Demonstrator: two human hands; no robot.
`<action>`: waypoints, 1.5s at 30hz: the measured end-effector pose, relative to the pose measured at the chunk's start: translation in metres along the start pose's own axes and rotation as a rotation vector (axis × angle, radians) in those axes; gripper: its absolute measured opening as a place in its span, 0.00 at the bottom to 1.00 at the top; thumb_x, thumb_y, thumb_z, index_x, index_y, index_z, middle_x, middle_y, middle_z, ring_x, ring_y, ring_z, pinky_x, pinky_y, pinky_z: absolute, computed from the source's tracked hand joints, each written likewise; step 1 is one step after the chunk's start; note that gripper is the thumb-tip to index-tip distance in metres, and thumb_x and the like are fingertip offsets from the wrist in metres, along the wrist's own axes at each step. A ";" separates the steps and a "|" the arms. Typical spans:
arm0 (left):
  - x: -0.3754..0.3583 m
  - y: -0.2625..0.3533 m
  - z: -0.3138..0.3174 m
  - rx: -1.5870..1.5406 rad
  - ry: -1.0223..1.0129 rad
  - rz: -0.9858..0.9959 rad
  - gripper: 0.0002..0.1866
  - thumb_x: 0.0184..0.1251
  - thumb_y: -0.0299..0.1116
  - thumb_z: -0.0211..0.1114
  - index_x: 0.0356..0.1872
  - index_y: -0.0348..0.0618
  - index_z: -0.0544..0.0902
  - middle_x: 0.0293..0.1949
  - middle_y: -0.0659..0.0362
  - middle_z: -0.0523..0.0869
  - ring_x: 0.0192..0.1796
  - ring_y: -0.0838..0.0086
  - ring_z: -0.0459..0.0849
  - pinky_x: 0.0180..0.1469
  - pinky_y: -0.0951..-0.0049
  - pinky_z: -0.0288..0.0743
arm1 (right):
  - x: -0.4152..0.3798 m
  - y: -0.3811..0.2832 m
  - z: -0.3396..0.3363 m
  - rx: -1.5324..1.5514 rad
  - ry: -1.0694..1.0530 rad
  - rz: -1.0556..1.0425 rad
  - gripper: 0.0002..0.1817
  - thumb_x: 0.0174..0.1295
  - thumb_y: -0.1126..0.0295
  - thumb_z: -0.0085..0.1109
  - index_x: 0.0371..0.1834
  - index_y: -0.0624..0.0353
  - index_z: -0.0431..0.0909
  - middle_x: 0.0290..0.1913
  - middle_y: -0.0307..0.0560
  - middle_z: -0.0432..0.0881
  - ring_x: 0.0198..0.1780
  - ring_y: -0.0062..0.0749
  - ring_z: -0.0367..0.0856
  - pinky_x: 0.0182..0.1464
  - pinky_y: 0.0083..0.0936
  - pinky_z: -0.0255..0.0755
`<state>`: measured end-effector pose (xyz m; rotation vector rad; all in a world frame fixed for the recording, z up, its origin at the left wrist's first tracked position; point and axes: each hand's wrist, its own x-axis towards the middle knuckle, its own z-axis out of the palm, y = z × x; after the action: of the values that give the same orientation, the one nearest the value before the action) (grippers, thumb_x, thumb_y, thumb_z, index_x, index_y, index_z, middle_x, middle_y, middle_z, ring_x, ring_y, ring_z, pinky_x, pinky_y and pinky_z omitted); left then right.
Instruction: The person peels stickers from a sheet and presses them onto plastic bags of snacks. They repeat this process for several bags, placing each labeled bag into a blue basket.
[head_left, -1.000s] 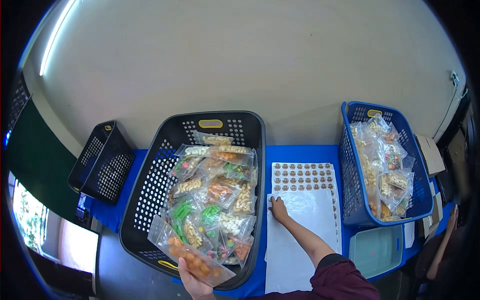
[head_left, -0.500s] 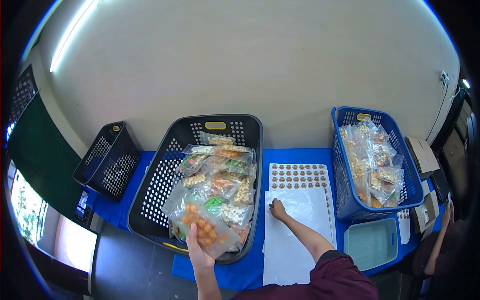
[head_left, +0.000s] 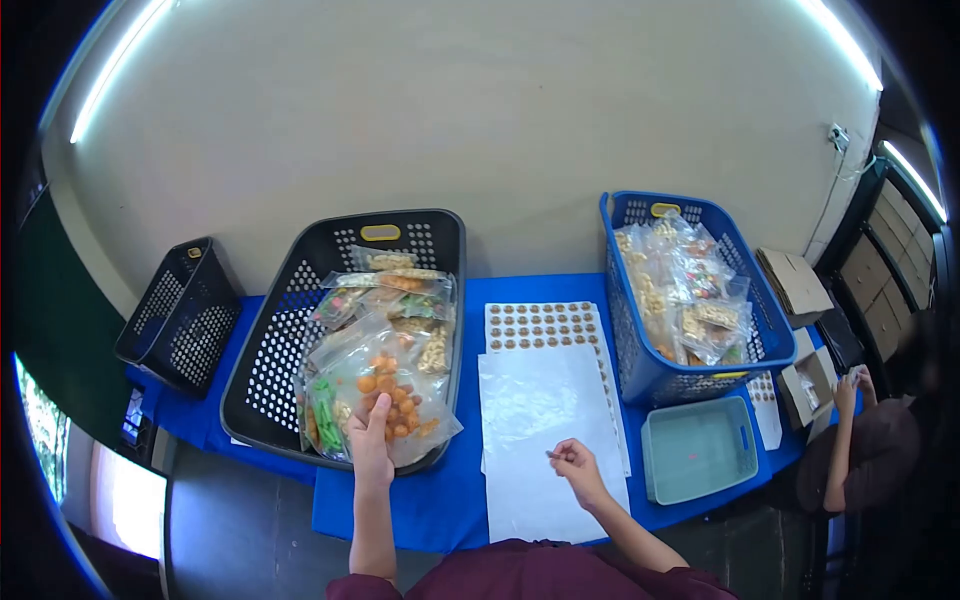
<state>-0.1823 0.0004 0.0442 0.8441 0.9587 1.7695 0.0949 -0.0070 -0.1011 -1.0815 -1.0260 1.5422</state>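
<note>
My left hand grips a clear bag of round orange snacks over the front of the large black basket. Other clear bags of snacks lie inside that basket. My right hand is above the white sheet, its thumb and fingertips pinched on a small dark thing I cannot make out. Beneath the white sheet lies a sheet of round brown stickers.
The blue basket at the right holds more snack bags. A green tray sits before it. At left stands a smaller black basket. Cardboard boxes and another person's hands are at far right.
My right hand has come back toward me from the middle of the white sheet. My left hand still holds the orange snack bag. The view has shifted to the right.
</note>
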 end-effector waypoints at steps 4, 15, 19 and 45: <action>0.000 0.001 0.000 0.086 -0.083 -0.058 0.13 0.64 0.31 0.52 0.45 0.32 0.73 0.39 0.50 0.81 0.38 0.67 0.82 0.40 0.73 0.77 | -0.027 -0.040 -0.011 0.053 0.123 -0.057 0.06 0.53 0.81 0.50 0.33 0.61 0.73 0.27 0.36 0.72 0.27 0.15 0.67 0.31 0.12 0.61; 0.000 -0.003 0.002 0.071 0.104 0.143 0.13 0.65 0.31 0.53 0.45 0.31 0.72 0.38 0.50 0.81 0.38 0.69 0.82 0.40 0.75 0.77 | -0.034 -0.075 -0.022 0.250 0.188 -0.156 0.10 0.61 0.68 0.48 0.40 0.62 0.75 0.35 0.40 0.78 0.39 0.20 0.74 0.42 0.22 0.64; 0.000 -0.005 -0.002 0.083 0.163 0.204 0.14 0.65 0.32 0.53 0.45 0.32 0.72 0.39 0.50 0.81 0.38 0.69 0.82 0.41 0.75 0.76 | -0.029 -0.083 -0.033 0.321 0.185 -0.141 0.09 0.60 0.70 0.49 0.38 0.62 0.75 0.35 0.40 0.78 0.38 0.20 0.75 0.41 0.20 0.64; -0.132 -0.151 0.189 0.126 -0.489 -0.479 0.20 0.65 0.35 0.53 0.52 0.31 0.69 0.42 0.54 0.80 0.40 0.77 0.80 0.42 0.77 0.74 | -0.079 -0.137 -0.115 -0.043 0.093 -0.315 0.04 0.55 0.78 0.56 0.32 0.65 0.77 0.36 0.39 0.70 0.38 0.17 0.69 0.42 0.14 0.64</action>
<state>0.0834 -0.0352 -0.0187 0.9721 0.8569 1.0388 0.2494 -0.0453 0.0128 -0.9589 -1.1112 1.2116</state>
